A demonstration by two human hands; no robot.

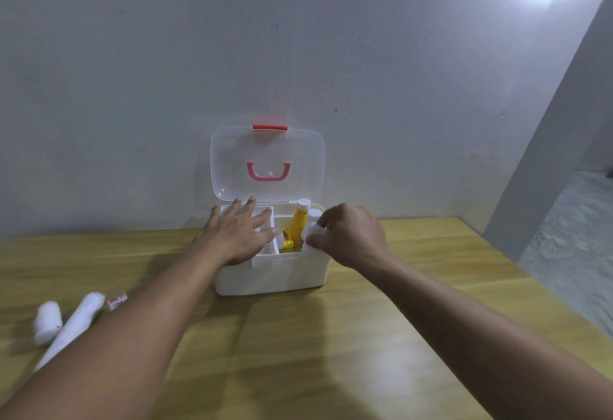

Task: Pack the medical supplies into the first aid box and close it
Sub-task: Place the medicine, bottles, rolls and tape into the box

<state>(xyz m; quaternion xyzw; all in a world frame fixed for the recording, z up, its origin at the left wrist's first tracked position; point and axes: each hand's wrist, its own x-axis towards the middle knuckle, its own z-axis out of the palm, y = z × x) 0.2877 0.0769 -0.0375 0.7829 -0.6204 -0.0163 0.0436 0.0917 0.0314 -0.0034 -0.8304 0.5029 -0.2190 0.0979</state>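
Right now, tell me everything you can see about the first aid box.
The first aid box is white plastic, standing on the wooden table near the wall. Its clear lid, with pink handle and red latch, stands open. A yellow bottle stands inside. The left hand rests on its left side; the right hand lowers a white item in.

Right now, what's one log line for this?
box lid open | left hand flat on tray | right hand lowering white item | rolls still outside

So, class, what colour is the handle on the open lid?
Pink, seen through the clear lid: the handle shows best in the head view.
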